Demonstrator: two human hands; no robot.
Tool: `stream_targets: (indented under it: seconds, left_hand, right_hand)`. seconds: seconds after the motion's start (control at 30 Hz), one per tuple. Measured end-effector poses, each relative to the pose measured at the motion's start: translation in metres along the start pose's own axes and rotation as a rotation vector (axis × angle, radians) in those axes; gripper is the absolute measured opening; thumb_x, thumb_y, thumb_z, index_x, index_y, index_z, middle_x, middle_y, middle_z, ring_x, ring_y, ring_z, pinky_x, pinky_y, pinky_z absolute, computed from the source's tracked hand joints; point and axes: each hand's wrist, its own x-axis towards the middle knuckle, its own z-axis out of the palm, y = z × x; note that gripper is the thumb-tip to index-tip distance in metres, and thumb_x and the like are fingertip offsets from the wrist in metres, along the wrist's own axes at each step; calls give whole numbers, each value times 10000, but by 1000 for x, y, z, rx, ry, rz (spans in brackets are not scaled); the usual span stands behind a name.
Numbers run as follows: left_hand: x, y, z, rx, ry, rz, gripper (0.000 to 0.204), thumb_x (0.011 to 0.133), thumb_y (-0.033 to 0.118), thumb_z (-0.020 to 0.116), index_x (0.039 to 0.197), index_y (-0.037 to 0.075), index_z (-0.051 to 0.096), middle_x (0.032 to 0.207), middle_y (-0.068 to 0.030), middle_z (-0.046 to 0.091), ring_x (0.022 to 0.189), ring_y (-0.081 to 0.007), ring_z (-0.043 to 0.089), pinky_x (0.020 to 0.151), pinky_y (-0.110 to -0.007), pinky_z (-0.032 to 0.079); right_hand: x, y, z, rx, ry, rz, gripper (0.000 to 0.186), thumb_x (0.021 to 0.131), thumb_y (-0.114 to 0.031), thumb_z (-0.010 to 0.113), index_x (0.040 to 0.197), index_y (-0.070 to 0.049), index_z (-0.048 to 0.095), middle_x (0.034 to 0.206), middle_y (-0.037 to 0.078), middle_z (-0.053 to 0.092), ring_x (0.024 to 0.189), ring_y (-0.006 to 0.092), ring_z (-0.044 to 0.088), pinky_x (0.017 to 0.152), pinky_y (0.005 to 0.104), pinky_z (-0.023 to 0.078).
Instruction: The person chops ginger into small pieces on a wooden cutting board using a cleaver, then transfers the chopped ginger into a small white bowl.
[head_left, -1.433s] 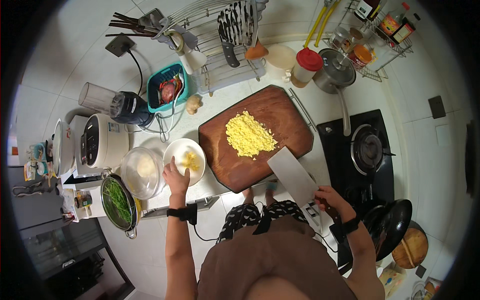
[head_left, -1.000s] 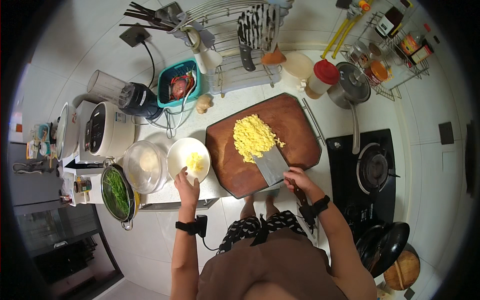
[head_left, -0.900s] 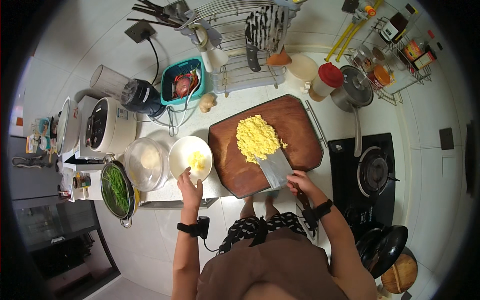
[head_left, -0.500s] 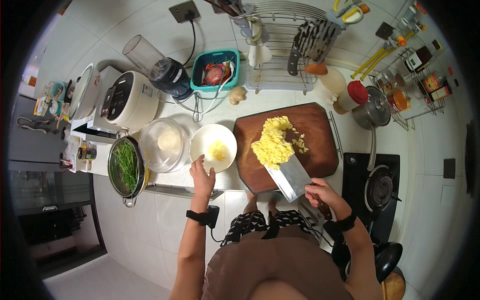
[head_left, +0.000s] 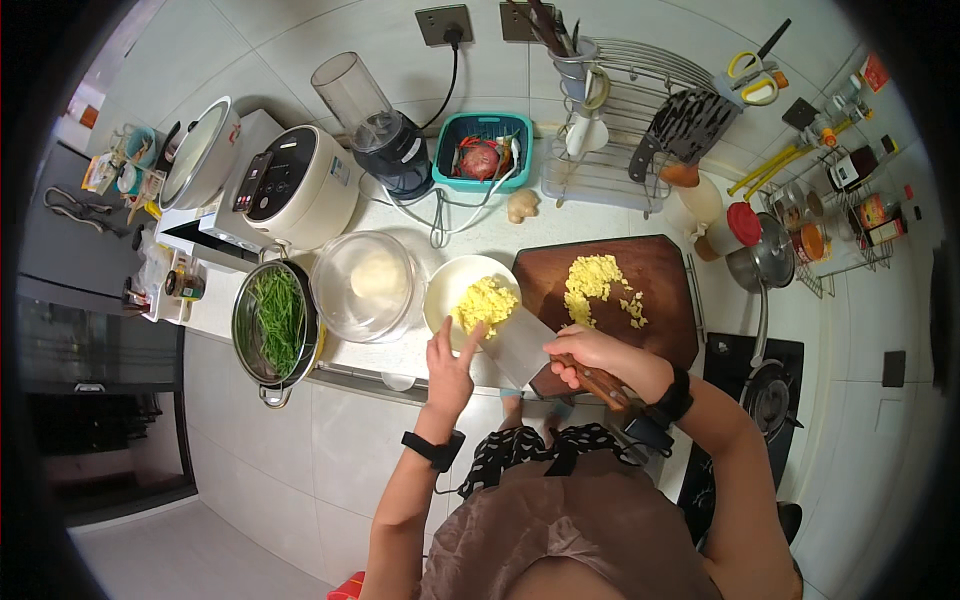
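My right hand [head_left: 595,357] grips the wooden handle of a cleaver [head_left: 522,345]. Its broad blade reaches leftward over the near right rim of a white bowl [head_left: 436,300]. A heap of chopped yellow egg [head_left: 485,305] lies at the blade's tip, over and in the bowl. My left hand [head_left: 450,370] is open at the bowl's near edge, fingers spread, with fingertips close to the egg; whether they touch it I cannot tell. More chopped egg [head_left: 592,280] sits on the brown cutting board [head_left: 660,335] to the right, with small bits scattered beside it.
Left of the bowl stand a clear plastic bowl [head_left: 340,315] with dough-like pale food and a pot of green stalks [head_left: 275,320]. Behind are a rice cooker [head_left: 300,190], a food processor [head_left: 390,150], a teal basket [head_left: 452,180] and ginger [head_left: 521,206]. A stove [head_left: 725,375] lies right.
The cleaver has moved left from the board to the bowl, carrying part of the egg. Less egg is on the board and more at the bowl. The view has shifted.
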Motion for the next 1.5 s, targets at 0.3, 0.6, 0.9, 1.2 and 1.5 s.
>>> stream_targets:
  seconds: [0.3,0.6,0.9,1.2,1.5]
  left_hand:
    - [13,-8,18,218,-162,160,703,702,7,460,1270,382,286,1348,-183,155,1143,-371,311,916,-567,238]
    - [45,-33,26,356,-324,77,736,729,20,454,1304,391,182,1368,-170,119,1200,-377,249,952,-556,179]
    - [45,4,-3,254,-241,323,724,683,3,471,1305,300,252,1360,-158,159,1136,-363,319,930,-474,283]
    - [55,-16,16,488,-225,341,666,755,117,448,1312,360,174,1377,-127,136,1170,-342,311,917,-583,216]
    - [52,-49,36,362,-132,192,502,726,130,524,1217,165,423,1251,-132,350,1131,-350,318,905,-495,287]
  right_hand:
    - [14,-12,9,-103,-23,92,258,817,-168,489,651,30,487,554,91,502,394,168,480,384,273,391]
    - [-11,-6,3,32,-28,33,214,813,-157,494,702,25,477,579,66,481,405,132,454,358,264,380]
    - [-7,2,-3,-49,-38,-16,258,818,-177,470,642,11,493,498,74,487,367,155,466,362,261,382]
    - [-21,-3,4,-17,-104,6,211,815,-160,484,711,24,477,576,62,472,413,133,462,352,260,377]
    - [-86,27,-32,-184,20,-79,186,804,-150,515,720,7,464,542,49,468,424,114,477,347,248,370]
